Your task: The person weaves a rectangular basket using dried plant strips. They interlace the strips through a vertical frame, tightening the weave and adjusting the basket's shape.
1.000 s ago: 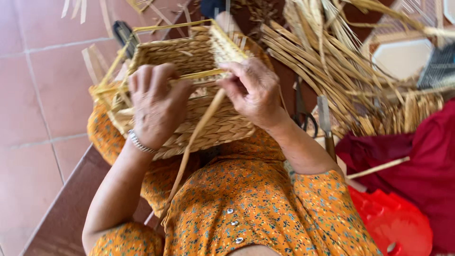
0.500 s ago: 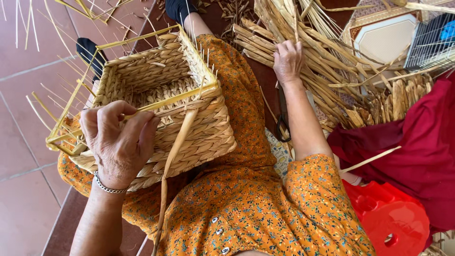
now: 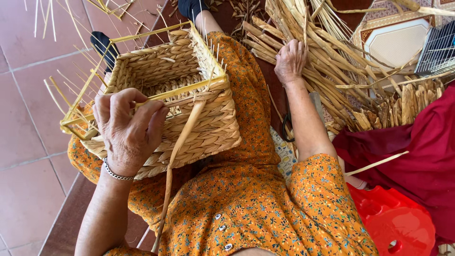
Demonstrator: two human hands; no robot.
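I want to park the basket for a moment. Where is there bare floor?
Bare tiled floor lies beyond the left hand and the woven basket, bordered by loose yellow sticks at the far edge. The other side is crowded: the right hand rests on the piled straw, with red cloth beside it.

A single camera, worn on the person's head, looks steeply down over the chest and lap. It sits close: the left hand on the woven basket fills the left middle of the frame, and the right hand reaches toward the top. The tiled floor runs along the left edge, with the legs pointing toward the top.
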